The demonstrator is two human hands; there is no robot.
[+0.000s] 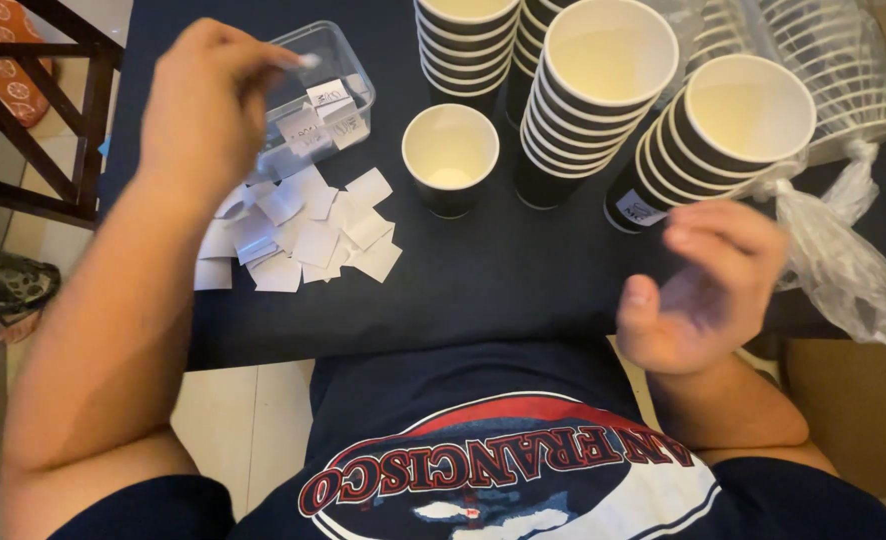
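Observation:
My left hand (208, 105) is raised over the clear plastic box (348, 60) of small white paper slips, its fingertips pinched on what looks like one slip (308, 62). Below it a loose pile of white slips (303, 230) lies on the dark table. My right hand (708, 285) hovers near the table's front edge with fingers curled apart and nothing in it. A single black paper cup (451, 160) with a cream inside stands upright between my hands. Behind it stand stacks of the same cups (593, 90), one stack (723, 130) leaning toward my right hand.
A dark table (503, 280) carries everything. A clear plastic bag of stacked lids (823, 70) lies at the back right, its loose end (843, 270) hanging over the edge. A dark wooden chair (33, 100) stands at the left on the pale floor.

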